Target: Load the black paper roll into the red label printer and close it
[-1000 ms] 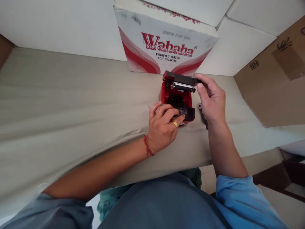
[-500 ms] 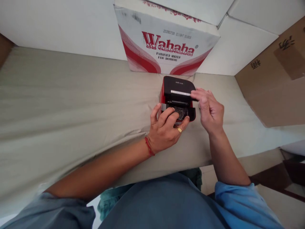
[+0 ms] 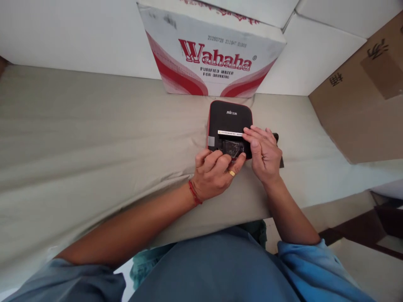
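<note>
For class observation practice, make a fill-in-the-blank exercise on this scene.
The left hand wears a gold ____.
The bracelet is coloured ____.
The right hand is at the ____ end of the white strip on the device.
The carton bears the large red word ____.
Missing words: ring; red; right; Wahaha.

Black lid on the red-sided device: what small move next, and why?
I'd likely press lightly with the right hand: its fingertips lie on the lid, which looks down, though latching isn't visible, and the left hand touches the front of the device.
</note>
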Available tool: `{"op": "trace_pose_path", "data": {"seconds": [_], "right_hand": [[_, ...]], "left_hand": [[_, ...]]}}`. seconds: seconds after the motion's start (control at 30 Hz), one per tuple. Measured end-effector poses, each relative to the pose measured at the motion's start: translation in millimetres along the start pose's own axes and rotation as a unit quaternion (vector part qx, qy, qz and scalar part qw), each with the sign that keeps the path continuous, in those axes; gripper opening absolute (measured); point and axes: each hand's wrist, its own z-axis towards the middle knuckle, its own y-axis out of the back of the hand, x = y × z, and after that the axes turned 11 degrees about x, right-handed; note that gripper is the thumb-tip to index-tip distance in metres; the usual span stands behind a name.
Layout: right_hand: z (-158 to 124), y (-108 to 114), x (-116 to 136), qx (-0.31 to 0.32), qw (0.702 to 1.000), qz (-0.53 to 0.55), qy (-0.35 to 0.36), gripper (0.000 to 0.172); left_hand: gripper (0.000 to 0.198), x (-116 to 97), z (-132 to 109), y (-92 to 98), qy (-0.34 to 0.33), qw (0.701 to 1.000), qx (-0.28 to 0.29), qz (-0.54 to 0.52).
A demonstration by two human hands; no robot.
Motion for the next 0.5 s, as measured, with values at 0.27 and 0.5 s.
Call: {"op": "trace_pose_path", "data": {"seconds": [0.27,0.5], "right_hand": [[-43.3,7.4,21.5,-0.056,0.997,0.021,0.049,0.046],[-42.8,-3.5,20.2,-0.068,0.998,0.003,0.009,0.047]], "left_hand": [[0.062,-0.4,3.4,4.9,-0.017,0.999,-0.004,-0.039],[0.064,12.6,15.8,21.6,0.028,0.983,-0.069,-0.167]]}}
